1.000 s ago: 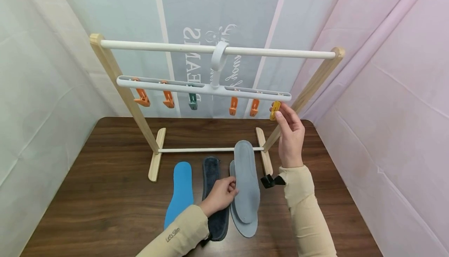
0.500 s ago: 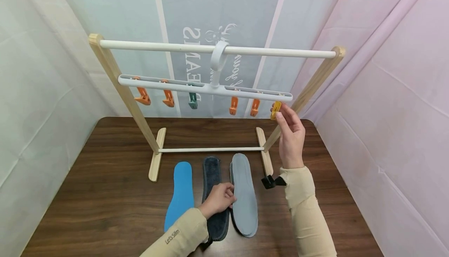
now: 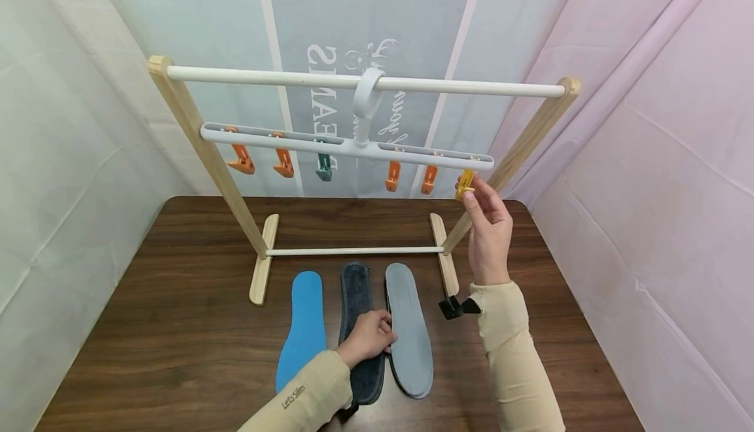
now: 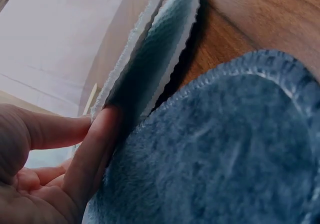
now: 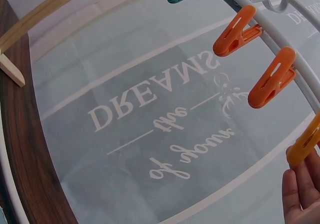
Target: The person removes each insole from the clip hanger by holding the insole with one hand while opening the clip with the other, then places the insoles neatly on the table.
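My left hand [image 3: 369,338] pinches the near-left edge of a grey insole [image 3: 411,337] between thumb and fingers. In the left wrist view this insole [image 4: 131,46] stands tilted a little above a second insole [image 4: 175,26] lying on the table. Beneath my left wrist lies a dark fuzzy insole [image 3: 357,294], and a blue insole [image 3: 305,327] is left of that. Up at the right end of a white clip hanger [image 3: 389,155], my right hand [image 3: 490,229] grips a yellow clothespin [image 3: 465,184]. Its far fingers are partly hidden behind the clip.
Several orange clips [image 3: 393,175] and a green clip [image 3: 324,165] hang along the hanger, which is hooked over the white rod [image 3: 265,77] of a wooden rack [image 3: 524,137]. A printed curtain [image 5: 145,109] stands behind. The rack's feet rest on the wooden table [image 3: 177,327].
The grey insole has come down and back toward me, now nearly covering the other one. The yellow clothespin has turned slightly in my right hand, and the hanger has shifted a little right.
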`<state>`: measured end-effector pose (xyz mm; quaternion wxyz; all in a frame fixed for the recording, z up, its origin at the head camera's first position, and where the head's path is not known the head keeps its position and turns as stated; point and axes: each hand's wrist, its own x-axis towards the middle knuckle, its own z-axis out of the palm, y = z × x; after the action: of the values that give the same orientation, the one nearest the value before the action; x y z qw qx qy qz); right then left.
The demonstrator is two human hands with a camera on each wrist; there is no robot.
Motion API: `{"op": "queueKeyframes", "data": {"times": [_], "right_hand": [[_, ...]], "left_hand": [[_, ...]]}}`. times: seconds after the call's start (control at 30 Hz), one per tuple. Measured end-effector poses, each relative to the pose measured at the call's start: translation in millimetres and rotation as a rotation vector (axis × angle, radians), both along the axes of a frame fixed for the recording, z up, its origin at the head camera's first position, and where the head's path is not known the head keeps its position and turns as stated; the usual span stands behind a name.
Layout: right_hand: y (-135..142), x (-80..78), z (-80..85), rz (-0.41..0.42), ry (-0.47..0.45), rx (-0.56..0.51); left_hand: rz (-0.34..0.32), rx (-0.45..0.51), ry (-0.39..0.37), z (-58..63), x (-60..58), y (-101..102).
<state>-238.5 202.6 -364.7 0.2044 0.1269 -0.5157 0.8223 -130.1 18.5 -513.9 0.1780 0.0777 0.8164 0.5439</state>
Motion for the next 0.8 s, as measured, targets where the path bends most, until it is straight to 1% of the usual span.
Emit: {"op": "queueKeyframes", "data": {"times": [0.13, 0.33, 0.43, 0.63, 0.8], "right_hand": [[1.0, -0.8, -1.4, 0.011, 0.019, -0.002], [0.5, -0.9, -2.9, 0.015, 0.014, -0.014], [0.3, -0.4, -3.5, 0.014, 0.005, -0.010], [1.3, 0.0, -5.6, 0.016, -0.002, -0.009], [2.4, 0.6, -8.3, 0.007, -0.018, 0.017]], "left_hand": [[0.011, -0.018, 0.008, -0.7, -0.1, 1.1], [0.021, -0.075, 0.059, -0.7, 1.1, 3.3], [0.024, -0.081, 0.080, -0.2, 1.8, 4.6], [0.048, -0.085, 0.081, 2.7, 1.8, 7.3], [0.059, -0.128, 0.085, 5.2, 2.2, 8.7]]}}
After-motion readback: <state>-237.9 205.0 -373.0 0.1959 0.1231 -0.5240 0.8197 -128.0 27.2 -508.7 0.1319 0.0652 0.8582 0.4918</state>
